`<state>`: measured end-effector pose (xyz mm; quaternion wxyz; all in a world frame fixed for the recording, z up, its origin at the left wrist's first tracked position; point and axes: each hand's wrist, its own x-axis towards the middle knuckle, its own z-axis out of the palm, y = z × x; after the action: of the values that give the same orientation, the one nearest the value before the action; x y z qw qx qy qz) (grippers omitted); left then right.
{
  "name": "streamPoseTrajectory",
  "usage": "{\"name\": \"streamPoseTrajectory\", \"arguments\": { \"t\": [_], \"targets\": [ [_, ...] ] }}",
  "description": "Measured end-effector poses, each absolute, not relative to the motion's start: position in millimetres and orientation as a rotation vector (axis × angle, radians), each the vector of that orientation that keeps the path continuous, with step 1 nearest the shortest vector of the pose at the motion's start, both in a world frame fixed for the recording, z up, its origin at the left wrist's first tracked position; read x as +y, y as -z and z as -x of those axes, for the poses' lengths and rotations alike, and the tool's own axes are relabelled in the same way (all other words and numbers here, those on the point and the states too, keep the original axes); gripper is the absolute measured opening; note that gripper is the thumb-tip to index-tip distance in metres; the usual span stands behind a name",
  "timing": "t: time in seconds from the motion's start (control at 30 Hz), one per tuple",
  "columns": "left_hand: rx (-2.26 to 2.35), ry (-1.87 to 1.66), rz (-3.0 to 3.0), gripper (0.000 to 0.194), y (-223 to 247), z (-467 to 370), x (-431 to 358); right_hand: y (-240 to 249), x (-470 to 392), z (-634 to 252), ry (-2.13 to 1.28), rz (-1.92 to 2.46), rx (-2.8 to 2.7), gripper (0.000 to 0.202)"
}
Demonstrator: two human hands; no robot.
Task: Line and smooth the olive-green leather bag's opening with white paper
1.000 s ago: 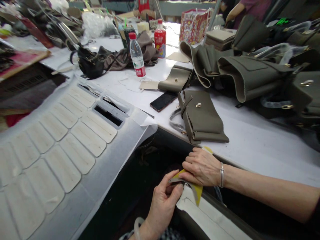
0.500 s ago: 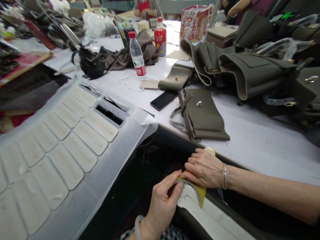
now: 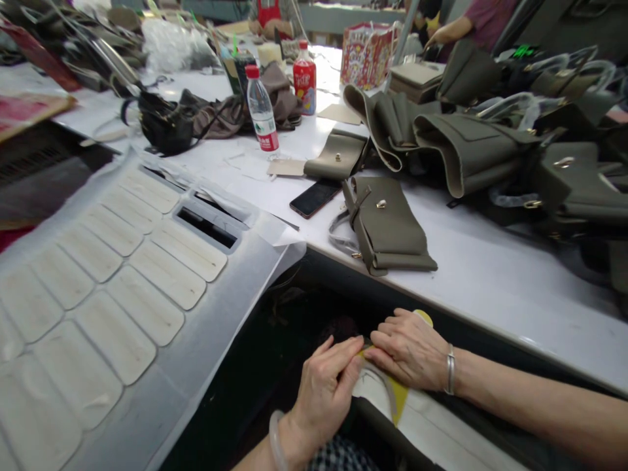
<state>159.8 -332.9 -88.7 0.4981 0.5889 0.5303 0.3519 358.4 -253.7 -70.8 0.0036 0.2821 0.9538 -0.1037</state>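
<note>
Low in the head view, my left hand point(image 3: 326, 392) pinches the near end of a curved edge on a pale piece point(image 3: 432, 425) with a dark border. My right hand point(image 3: 409, 350) is wrapped round a yellow tool point(image 3: 400, 399); its rounded yellow end sticks out above the knuckles, and a flat yellow part shows below the fingers. The fingertips of both hands nearly meet at the curved edge. The fingers hide part of the tool and the material under them.
Pale rounded panels point(image 3: 142, 327) lie in rows on a sheet at the left. On the white table point(image 3: 490, 261) are an olive bag point(image 3: 392, 222), a phone point(image 3: 314, 197), a water bottle point(image 3: 262, 114), a red bottle point(image 3: 305, 78) and piled bags point(image 3: 475, 150). People are beyond.
The view has shifted slightly. Both hands sit a little lower and further right in the picture, still at the curved edge with the yellow tool.
</note>
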Motion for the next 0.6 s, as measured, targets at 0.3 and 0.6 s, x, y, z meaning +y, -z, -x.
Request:
{"name": "streamPoseTrajectory", "arguments": {
  "t": [0.3,0.6],
  "targets": [
    [0.989,-0.757,-0.839,0.033,92.2,-159.0,-303.4,60.1,-276.6,-381.6,0.488,-1.257,2.845,0.051],
    [0.970,-0.677,-0.913,0.035,92.7,-159.6,-298.0,46.0,-276.4,-417.1,1.184,-2.003,2.189,0.055]
  ]
}}
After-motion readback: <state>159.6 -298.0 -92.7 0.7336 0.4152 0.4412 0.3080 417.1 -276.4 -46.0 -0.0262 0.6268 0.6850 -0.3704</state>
